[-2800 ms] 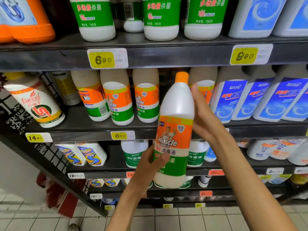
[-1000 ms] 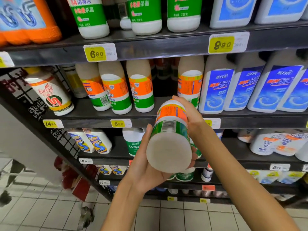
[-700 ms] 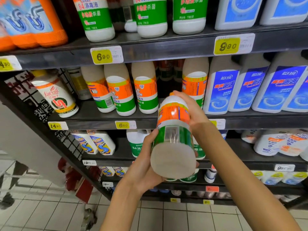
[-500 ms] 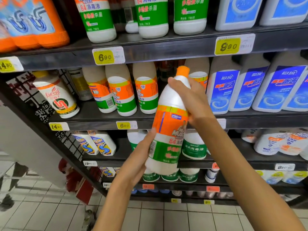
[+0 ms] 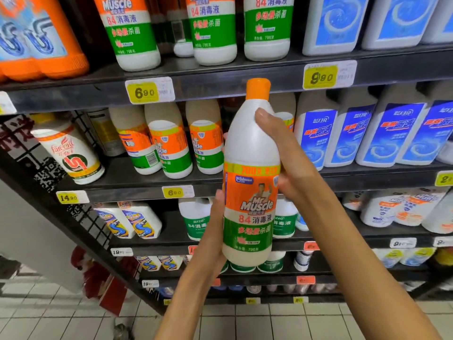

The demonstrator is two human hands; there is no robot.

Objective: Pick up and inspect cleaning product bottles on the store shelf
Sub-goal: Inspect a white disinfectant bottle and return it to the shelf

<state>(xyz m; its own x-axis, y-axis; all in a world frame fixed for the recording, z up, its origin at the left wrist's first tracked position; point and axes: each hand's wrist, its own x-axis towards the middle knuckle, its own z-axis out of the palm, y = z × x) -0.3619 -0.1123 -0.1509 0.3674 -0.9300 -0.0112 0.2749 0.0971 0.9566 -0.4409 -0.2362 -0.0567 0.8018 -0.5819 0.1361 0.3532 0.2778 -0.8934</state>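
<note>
Both hands on tall white plastic bottle w/ orange cap, orange-green label (image 5: 251, 192), held upright in front of dark metal shelves (image 5: 220, 87).
Left hand (image 5: 215, 231) cups lower side, fingers curled behind; right hand (image 5: 282, 153) wraps shoulder, thumb on front. Matching orange-green bottles (image 5: 169, 143) behind, partly hidden; blue-label white jugs (image 5: 355, 136) to right; yellow price tag (image 5: 149, 90) above.

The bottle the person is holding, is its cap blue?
No, the held bottle is topped by an orange cap, gripped by the right hand and left hand.
</note>
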